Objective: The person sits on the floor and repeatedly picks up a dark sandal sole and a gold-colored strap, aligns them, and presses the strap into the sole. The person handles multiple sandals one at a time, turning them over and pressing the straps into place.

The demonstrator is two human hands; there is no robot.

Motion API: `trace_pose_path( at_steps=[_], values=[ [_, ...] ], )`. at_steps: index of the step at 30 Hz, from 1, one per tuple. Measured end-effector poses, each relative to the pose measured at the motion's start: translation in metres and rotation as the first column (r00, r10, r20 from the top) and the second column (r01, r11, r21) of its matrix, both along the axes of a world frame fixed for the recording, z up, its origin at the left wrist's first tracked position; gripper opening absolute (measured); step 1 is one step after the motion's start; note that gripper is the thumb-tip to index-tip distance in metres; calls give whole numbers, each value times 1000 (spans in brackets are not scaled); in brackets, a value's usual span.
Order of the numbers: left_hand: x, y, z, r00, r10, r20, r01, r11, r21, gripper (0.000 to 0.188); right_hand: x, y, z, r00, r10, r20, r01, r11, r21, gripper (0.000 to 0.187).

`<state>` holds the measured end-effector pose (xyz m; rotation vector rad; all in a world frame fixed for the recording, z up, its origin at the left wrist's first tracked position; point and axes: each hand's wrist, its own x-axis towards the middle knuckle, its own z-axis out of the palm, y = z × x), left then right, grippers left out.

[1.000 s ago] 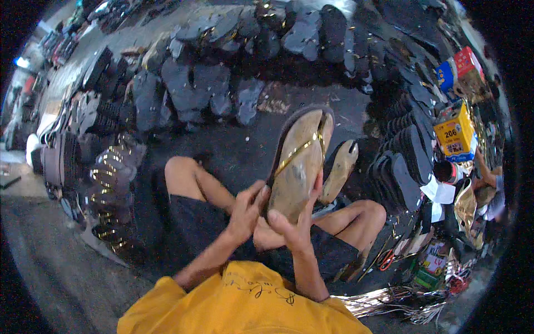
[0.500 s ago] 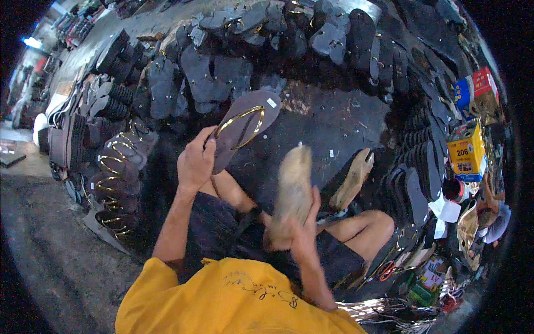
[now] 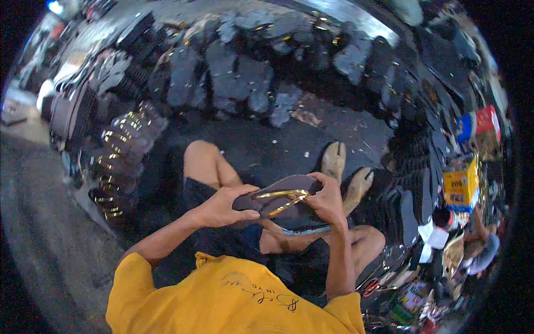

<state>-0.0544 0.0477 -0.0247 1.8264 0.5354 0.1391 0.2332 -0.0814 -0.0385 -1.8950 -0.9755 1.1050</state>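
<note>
Above my lap I hold a dark flip-flop [image 3: 286, 183] with a shiny gold strap, tilted, its strap side showing. My left hand [image 3: 225, 207] grips one end, thumb and fingers on opposite edges. My right hand [image 3: 328, 199] is closed around the other end, near where the gold strap runs. Just beyond my right hand are two tan foot-shaped lasts, each with a slit in its toe end: one last [image 3: 334, 160] lies farther off, the other last [image 3: 359, 186] nearer and to the right.
Several gold-strapped flip-flops [image 3: 125, 142] lie in a row at the left. Dark soles [image 3: 239, 72] ring the far side, and stacked soles [image 3: 403, 206] stand at the right. Beyond them are a yellow box [image 3: 461, 186], a red-and-blue box [image 3: 478, 128] and orange-handled scissors [image 3: 370, 288].
The last in my right hand has been set down beside the other one. My right hand has moved onto the flip-flop, which my left hand has brought down and nearer to me.
</note>
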Motion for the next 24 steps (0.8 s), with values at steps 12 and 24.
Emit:
trace_pose_path(
  at_steps=[12,24],
  values=[
    [-218,43,-25,-131,959,251,-978,-85,-188,32,-15,191,-141,672,31,740,-83,996,34,84],
    [-325,28,-122,-574,819,-7,-413,-296,-861,43,90,86,-120,808,-578,119,529,799,286,46]
  ],
)
